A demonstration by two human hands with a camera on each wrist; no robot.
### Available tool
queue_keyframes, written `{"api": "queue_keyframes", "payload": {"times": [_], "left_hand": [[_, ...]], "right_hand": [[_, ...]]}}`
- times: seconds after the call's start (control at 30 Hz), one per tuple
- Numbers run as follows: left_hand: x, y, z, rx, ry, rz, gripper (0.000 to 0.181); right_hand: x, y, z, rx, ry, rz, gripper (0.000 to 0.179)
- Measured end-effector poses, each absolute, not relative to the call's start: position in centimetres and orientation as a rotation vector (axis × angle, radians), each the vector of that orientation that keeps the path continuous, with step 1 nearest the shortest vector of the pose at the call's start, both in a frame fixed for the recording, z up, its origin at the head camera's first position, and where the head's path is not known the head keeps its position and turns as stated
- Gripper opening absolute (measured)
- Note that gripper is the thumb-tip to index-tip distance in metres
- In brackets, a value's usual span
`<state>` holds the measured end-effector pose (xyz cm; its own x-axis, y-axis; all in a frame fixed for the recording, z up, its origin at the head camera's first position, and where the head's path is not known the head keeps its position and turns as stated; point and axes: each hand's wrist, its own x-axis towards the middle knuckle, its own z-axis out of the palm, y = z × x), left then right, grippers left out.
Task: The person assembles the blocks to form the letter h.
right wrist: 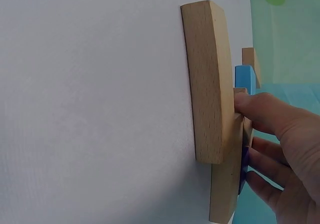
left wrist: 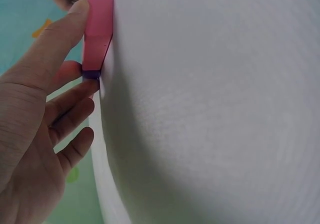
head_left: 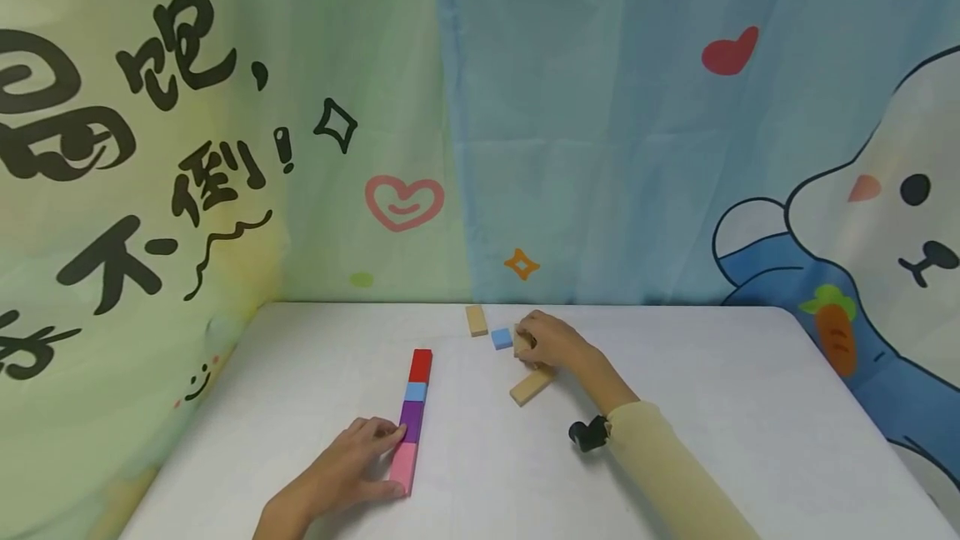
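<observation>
My left hand (head_left: 341, 465) rests along the left side of a row of blocks, thumb at the near end of the pink block (head_left: 403, 467) and fingers touching near the purple block (head_left: 411, 422). Beyond these in the row are a light blue block (head_left: 416, 392) and a red block (head_left: 422, 365). My right hand (head_left: 553, 340) pinches a plain wooden block (head_left: 520, 343), mostly covered by the fingers. In the right wrist view, a dark purple block (right wrist: 243, 170) shows beside the fingertips, and a longer wooden block (right wrist: 204, 79) lies nearer the camera.
A small blue block (head_left: 502, 339) and another wooden block (head_left: 476, 321) lie left of my right hand, near the back of the white table (head_left: 675, 373). A printed curtain (head_left: 585, 148) hangs behind the table. A black wrist device (head_left: 588, 433) sits at the right sleeve.
</observation>
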<state>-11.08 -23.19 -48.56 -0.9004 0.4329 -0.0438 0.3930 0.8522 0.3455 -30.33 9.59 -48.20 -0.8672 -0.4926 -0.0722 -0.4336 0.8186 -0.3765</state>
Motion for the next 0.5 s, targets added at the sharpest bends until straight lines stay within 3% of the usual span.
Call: {"api": "queue_keyframes", "payload": {"times": [0.5], "left_hand": [[-11.13, -23.10, -48.34, 0.661, 2.913, 0.491, 0.080]], "right_hand": [[-29.71, 9.90, -47.58, -0.761, 2.907, -0.701, 0.048]]}}
